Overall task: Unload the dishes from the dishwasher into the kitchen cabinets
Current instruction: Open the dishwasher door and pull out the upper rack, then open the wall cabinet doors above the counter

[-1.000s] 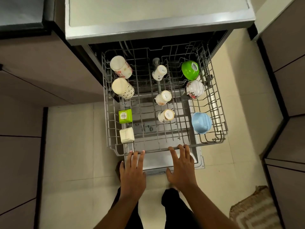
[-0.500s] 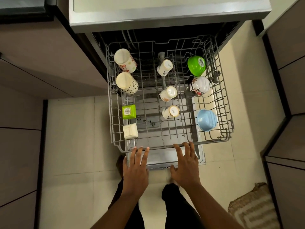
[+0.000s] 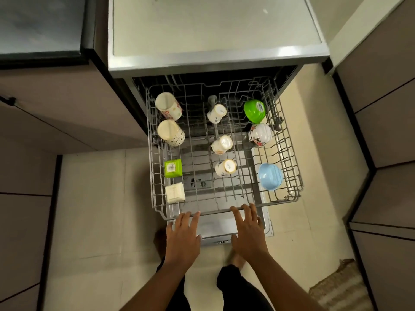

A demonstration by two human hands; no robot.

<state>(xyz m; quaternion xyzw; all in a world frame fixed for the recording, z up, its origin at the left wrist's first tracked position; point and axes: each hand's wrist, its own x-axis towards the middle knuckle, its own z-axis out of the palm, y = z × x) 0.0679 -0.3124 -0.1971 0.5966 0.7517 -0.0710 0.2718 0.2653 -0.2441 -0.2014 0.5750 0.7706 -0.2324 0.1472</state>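
The wire dishwasher rack (image 3: 224,207) stands pulled out over the open dishwasher door (image 3: 267,223), under the grey surface (image 3: 213,30) of the counter. Both hands reach to its near rail. The left hand (image 3: 183,236) lies palm down with its fingers (image 3: 190,217) straight, the tips touching the near rail left of centre. The right hand (image 3: 248,230) is also flat, its straight fingers (image 3: 247,209) laid over the rail further right; neither hand curls round the wire.

All the dishes sit in the rack. Along the left side, from far to near: a tall cream cup with a red pattern (image 3: 168,106), a second cream cup with dots (image 3: 170,132) just beside it, a green square container (image 3: 173,168) with a label, and a cream square container (image 3: 175,192) nearest the rail. Down the middle row stand three small white cups, tilted: the far one (image 3: 216,113), the middle one (image 3: 222,144) and the near one (image 3: 225,168). On the right side a green bowl (image 3: 254,111) leans on edge at the far end, a white bowl with a floral print (image 3: 260,134) sits just near of it, and a light blue bowl (image 3: 270,176) rests well apart toward the near right corner.

Brown cabinet fronts (image 3: 56,113) flank the left and right, a woven mat (image 3: 339,288) lies on the tiled floor (image 3: 101,209) at near right, and the person's dark trouser legs (image 3: 235,286) show below.
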